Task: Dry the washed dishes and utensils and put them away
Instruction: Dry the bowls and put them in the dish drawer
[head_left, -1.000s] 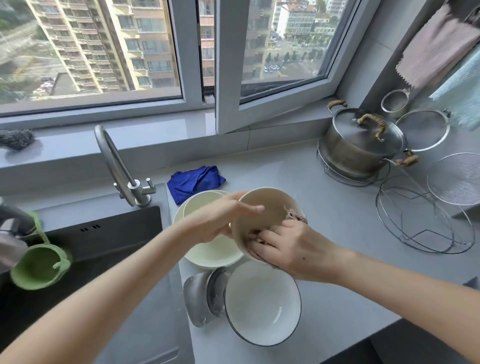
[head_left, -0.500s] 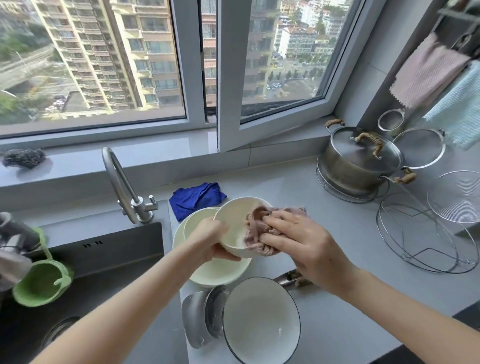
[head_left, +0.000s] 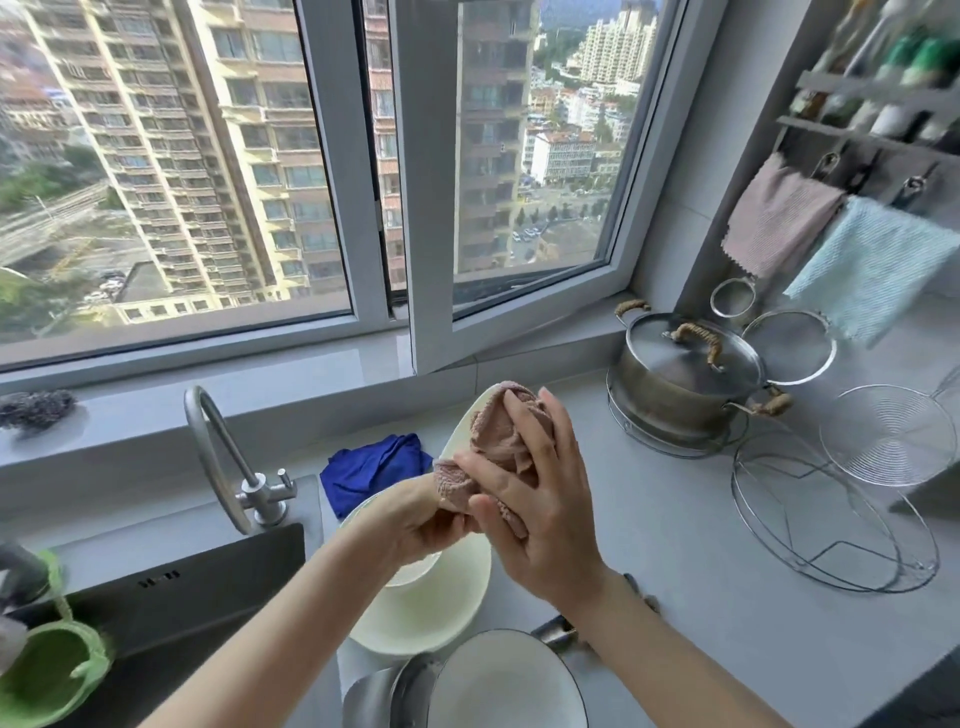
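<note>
A crumpled dusty-pink ribbed cloth lies against a plain cream ceramic bowl, matching the wide cream bowl on the pale grey counter, and a white bowl at the counter's near edge has a thin dark rim. Near the back edge is a royal-blue crumpled cloth; at the far right corner a silver steel pot has tan rope-wound handles. A lime-green soft basket hangs at the black sink.

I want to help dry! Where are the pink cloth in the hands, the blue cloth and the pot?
pink cloth (head_left: 491, 434), head view, bunched folds beside the fingers.
blue cloth (head_left: 371, 465), head view, middle of the heap.
pot (head_left: 667, 400), head view, steel side.
</note>
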